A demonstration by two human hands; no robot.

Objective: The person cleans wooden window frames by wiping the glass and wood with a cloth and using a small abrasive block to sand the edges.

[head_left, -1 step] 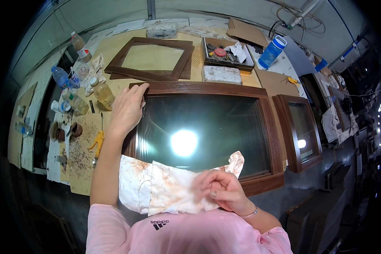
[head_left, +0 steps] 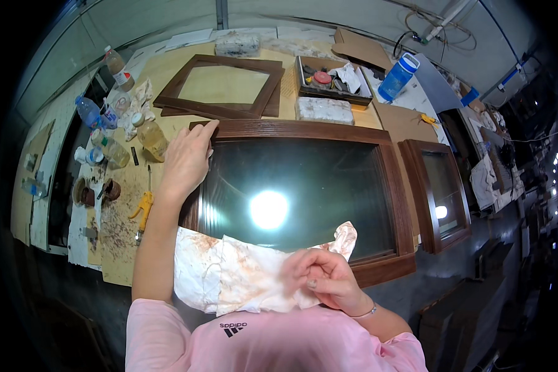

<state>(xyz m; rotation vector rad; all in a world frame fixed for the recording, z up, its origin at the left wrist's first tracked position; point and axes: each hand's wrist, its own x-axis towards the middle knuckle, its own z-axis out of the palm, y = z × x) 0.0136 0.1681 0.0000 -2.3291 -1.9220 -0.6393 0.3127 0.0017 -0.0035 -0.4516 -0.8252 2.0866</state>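
My left hand [head_left: 189, 155] is closed over the far left corner of a brown wooden window frame [head_left: 304, 129], fingers hooked on its top edge. The frame lies before me around a dark glass pane [head_left: 328, 192] that reflects a bright lamp. A white cloth [head_left: 248, 276] with reddish-brown stains covers the near left part of the frame and hangs toward my body. Over the cloth's right half is my right hand [head_left: 328, 279], its fingers curled in and partly smeared by motion. Whether it pinches anything is hidden.
Behind lie more brown frames [head_left: 167, 93] and an open box [head_left: 338, 93] of odds and ends beside a blue bottle [head_left: 398, 77]. Several plastic bottles [head_left: 150, 136] and a yellow-handled tool [head_left: 144, 208] are at left. A smaller glazed frame [head_left: 418, 192] stands right.
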